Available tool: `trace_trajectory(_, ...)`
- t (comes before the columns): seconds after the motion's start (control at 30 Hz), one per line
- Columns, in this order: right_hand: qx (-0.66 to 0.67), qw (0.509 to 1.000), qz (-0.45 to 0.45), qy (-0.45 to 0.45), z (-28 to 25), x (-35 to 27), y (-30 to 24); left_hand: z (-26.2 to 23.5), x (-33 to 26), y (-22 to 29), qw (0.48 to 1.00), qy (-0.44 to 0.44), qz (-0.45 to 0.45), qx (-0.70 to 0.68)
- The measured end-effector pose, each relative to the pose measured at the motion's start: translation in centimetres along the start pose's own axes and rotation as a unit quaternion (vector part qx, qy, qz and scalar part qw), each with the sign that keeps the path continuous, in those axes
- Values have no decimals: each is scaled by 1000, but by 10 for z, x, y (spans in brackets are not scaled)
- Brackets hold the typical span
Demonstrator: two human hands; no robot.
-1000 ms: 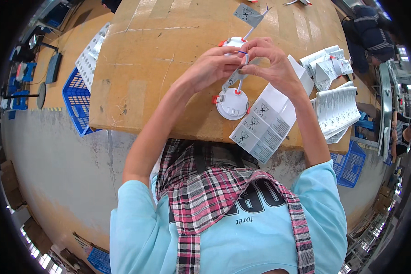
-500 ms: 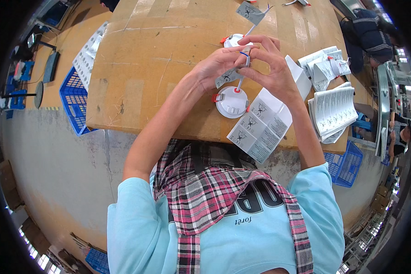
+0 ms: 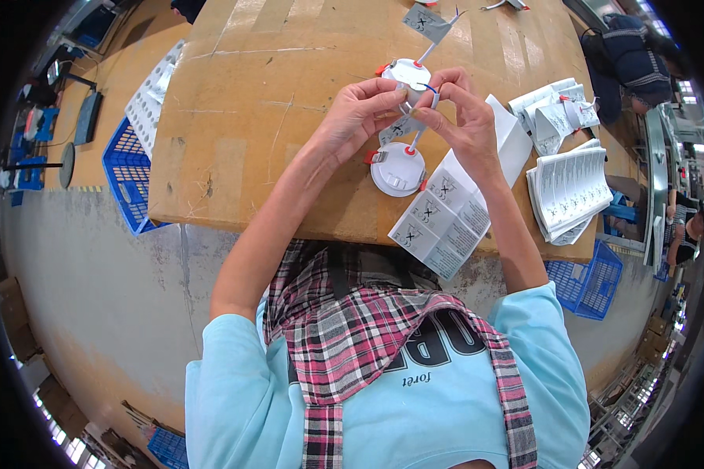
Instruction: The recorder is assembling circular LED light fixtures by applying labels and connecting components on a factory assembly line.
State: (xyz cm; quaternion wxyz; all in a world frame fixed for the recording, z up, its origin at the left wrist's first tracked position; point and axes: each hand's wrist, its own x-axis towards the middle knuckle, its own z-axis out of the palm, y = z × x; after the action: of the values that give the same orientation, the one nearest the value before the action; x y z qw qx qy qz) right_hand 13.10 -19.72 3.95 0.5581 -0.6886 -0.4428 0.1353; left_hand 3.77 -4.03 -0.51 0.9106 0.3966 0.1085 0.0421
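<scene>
Over the cardboard-topped table point(image 3: 289, 117), I see my left hand point(image 3: 357, 117) and right hand point(image 3: 461, 117) pinching together on a small white connector point(image 3: 417, 100), held just above the round white lamp point(image 3: 397, 168) that lies beside a folded leaflet point(image 3: 444, 215).

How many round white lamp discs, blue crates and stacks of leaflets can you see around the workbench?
Round white lamp discs: 2, one under the hands, one nearer the bench edge
Blue crates: 2, left and right
Leaflet stacks: 2, far and near
Total: 6
</scene>
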Motion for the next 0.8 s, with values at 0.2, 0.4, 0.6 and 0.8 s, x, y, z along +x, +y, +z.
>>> trace_trajectory(0.2,-171,973,-146,-58,-17,16,-17,3,4,-3,998,2,-35,59)
trace_trajectory(0.4,-190,964,-144,-116,-25,21,-20,-8,-9,-9,965,66,147,209)
trace_trajectory(0.6,-151,981,-58,-106,-23,19,-19,14,-28,-18,943,-37,109,311)
trace_trajectory(0.8,-179,969,121,-122,-29,19,-57,13,-28,-25,889,47,152,428)
